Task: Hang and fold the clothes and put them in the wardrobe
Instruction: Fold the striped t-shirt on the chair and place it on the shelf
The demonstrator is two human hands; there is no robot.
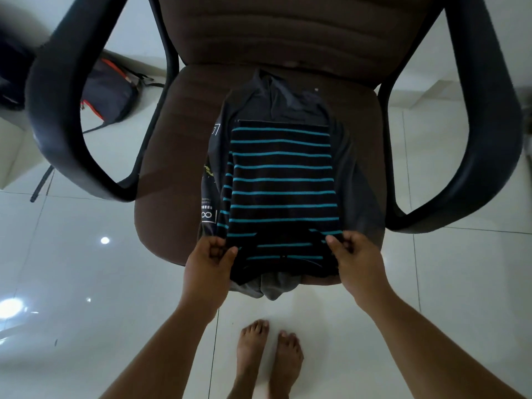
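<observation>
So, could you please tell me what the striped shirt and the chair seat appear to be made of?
Striped shirt: soft matte knit, probably cotton; it lies limp and creases where the hands pinch it. Chair seat: brown woven upholstery, matte, with stitched padded ribs on the backrest.

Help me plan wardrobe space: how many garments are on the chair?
3 visible: striped shirt on top, printed dark one beneath at left, grey one underneath. More may be hidden.

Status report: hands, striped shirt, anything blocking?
Left hand and right hand pinch striped shirt near corners. Shirt lies on grey clothes, chair seat. Nothing blocking.
</observation>
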